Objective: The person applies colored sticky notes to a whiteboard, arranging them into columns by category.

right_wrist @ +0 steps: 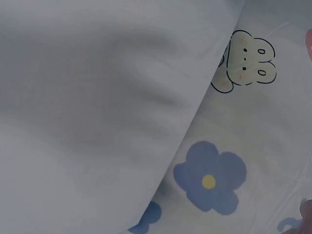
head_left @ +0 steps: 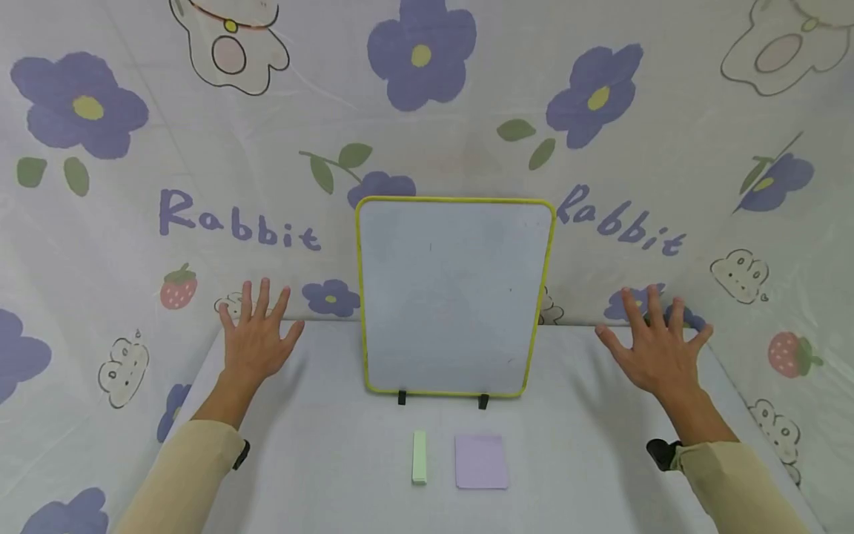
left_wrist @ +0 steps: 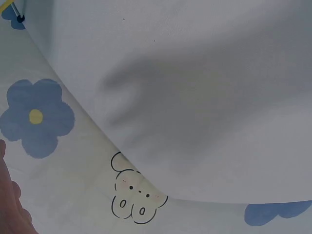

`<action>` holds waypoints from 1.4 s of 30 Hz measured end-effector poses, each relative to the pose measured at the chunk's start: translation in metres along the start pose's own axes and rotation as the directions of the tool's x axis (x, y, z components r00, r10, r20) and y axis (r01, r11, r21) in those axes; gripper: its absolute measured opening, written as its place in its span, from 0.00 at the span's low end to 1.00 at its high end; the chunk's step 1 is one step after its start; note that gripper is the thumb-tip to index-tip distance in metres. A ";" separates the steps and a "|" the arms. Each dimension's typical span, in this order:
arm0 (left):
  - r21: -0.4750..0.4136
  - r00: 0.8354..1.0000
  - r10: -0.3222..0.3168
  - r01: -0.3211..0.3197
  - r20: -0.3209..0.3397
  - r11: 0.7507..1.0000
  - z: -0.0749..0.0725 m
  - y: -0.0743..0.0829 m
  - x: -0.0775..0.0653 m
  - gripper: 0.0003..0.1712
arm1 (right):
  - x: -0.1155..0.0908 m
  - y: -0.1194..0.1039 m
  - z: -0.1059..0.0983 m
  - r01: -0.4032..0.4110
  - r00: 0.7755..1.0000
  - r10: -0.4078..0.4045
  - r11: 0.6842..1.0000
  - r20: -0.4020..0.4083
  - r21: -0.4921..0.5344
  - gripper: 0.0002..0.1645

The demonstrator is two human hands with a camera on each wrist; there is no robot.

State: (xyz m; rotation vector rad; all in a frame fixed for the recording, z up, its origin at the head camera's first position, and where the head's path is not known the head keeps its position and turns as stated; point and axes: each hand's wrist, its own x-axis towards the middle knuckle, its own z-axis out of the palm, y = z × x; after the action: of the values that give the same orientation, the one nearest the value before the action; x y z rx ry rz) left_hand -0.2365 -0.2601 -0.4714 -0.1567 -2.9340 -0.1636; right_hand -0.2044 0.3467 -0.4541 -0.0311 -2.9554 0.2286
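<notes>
Showing left hand and right hand spread wide, empty, flanking whiteboard, with green strip and purple square untouched on near side; seemingly unstarted, with all steps left.

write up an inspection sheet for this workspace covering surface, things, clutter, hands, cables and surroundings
Surface: white table, in view between and in front of the hands
Things: yellow-framed whiteboard stands on black feet; pale green strip and lilac square lie side by side in front, apart
Clutter: nothing seen
Hands: left hand and right hand have fingers spread, holding nothing
Cables: nothing seen
Surroundings: rabbit-and-flower-print backdrop behind and at both sides
</notes>
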 end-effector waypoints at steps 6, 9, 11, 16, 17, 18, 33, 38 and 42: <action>0.002 1.000 0.000 0.000 0.004 1.000 -0.001 0.000 -0.002 0.41 | -0.002 0.000 -0.001 0.003 1.000 -0.003 1.000 -0.007 -0.005 0.53; 0.006 1.000 0.002 -0.002 0.011 1.000 -0.001 0.001 -0.002 0.41 | -0.004 -0.001 -0.002 0.002 1.000 -0.002 1.000 -0.012 -0.008 0.53; 0.003 1.000 0.002 -0.002 0.012 1.000 0.000 0.001 -0.002 0.41 | -0.005 -0.001 -0.002 0.004 1.000 -0.004 1.000 -0.014 -0.008 0.53; 0.006 1.000 0.005 -0.005 -0.007 1.000 0.001 0.000 -0.003 0.41 | -0.005 -0.003 -0.003 0.012 1.000 -0.013 1.000 -0.029 -0.014 0.53; 0.005 1.000 0.006 -0.006 -0.011 1.000 0.001 0.000 -0.003 0.41 | -0.005 -0.003 -0.003 0.015 0.999 -0.016 1.000 -0.033 -0.015 0.53; 0.005 1.000 0.006 -0.006 -0.014 1.000 0.001 0.000 -0.004 0.41 | -0.005 -0.004 -0.003 0.018 0.999 -0.019 1.000 -0.036 -0.017 0.53; 0.016 0.988 0.128 -0.127 -0.090 0.992 -0.004 0.015 -0.025 0.40 | -0.027 -0.008 -0.001 0.099 0.994 -0.101 0.994 -0.039 -0.035 0.53; 0.011 0.964 0.225 -0.225 -0.139 0.974 -0.001 0.025 -0.040 0.39 | -0.037 -0.020 0.002 0.153 0.987 -0.154 0.988 -0.046 -0.027 0.53; 0.029 0.937 0.311 -0.310 -0.160 0.950 0.002 0.037 -0.051 0.40 | -0.046 -0.030 0.005 0.203 0.978 -0.203 0.979 -0.045 0.001 0.52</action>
State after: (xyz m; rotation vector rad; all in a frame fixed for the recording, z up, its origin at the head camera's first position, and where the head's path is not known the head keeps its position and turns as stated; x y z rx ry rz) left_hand -0.1833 -0.2278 -0.4798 -0.5739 -2.7018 -0.1172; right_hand -0.1607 0.3148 -0.4624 0.2621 -2.8858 0.2039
